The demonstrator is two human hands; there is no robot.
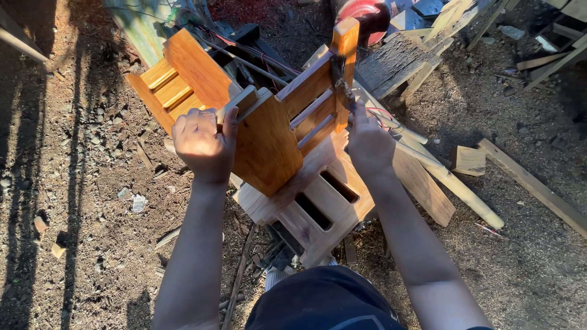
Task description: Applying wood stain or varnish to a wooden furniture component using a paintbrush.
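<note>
I hold a varnished orange-brown wooden frame (pixel 269 131) with slatted sides, tilted above a paler unvarnished wooden stool-like piece (pixel 318 201). My left hand (pixel 205 143) is shut on the frame's near left edge by a small pale block. My right hand (pixel 369 145) grips the frame's right side, just below a dark metal fitting (pixel 341 85) on its upright post. The frame's far slatted side (pixel 168 88) sticks out to the upper left.
Bare dirt with pebbles and wood chips lies all around. Loose planks and offcuts (pixel 471 162) lie to the right, a long batten (pixel 532 186) beyond them. A red round machine part (pixel 365 15) and cables sit at the top.
</note>
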